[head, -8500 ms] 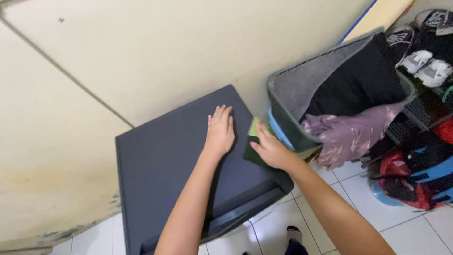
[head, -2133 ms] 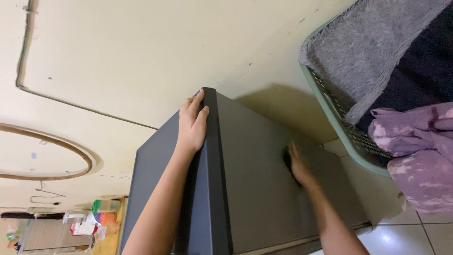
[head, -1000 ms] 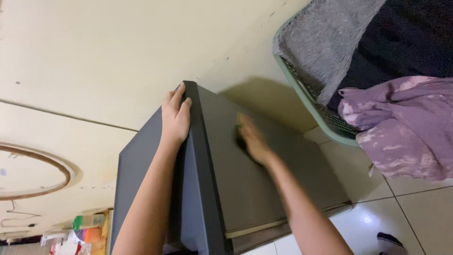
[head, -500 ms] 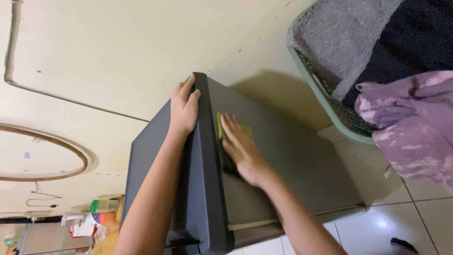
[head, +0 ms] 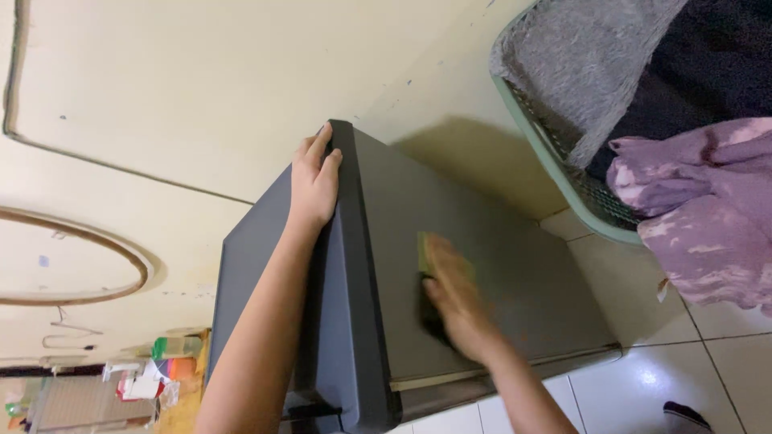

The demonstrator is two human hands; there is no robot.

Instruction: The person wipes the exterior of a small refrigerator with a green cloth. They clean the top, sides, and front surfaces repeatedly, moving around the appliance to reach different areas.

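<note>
1. Dark grey and boxy, the cabinet (head: 482,265) fills the middle of the view; its lower end is cut off by the bottom edge, so its full height cannot be seen.
2. At the cabinet's top corner the left hand (head: 314,186) lies over the edge, fingers curled around it in a grip; the fingertips are hidden on the far face.
3. On the cabinet's broad side panel the right hand (head: 454,297) presses flat on a sponge (head: 424,254). The hand is blurred, so single fingers are hard to make out.
4. Only a yellow-green strip of the sponge shows beside the fingers, with a dark patch under the palm; the rest is covered.
5. Right of the cabinet a green mesh laundry basket (head: 555,173) leans near the wall, cut off by the top and right edges.
6. Out of the basket hang a grey fluffy towel (head: 579,72), a dark garment (head: 700,64) and a mauve blotched cloth (head: 700,209), each partly out of frame.
7. Below the cabinet, white floor tiles (head: 643,386) show, and a dark toe tip (head: 691,418) pokes in at the bottom edge.
8. Left of the cabinet, small coloured clutter (head: 161,370) is too tiny to identify.
</note>
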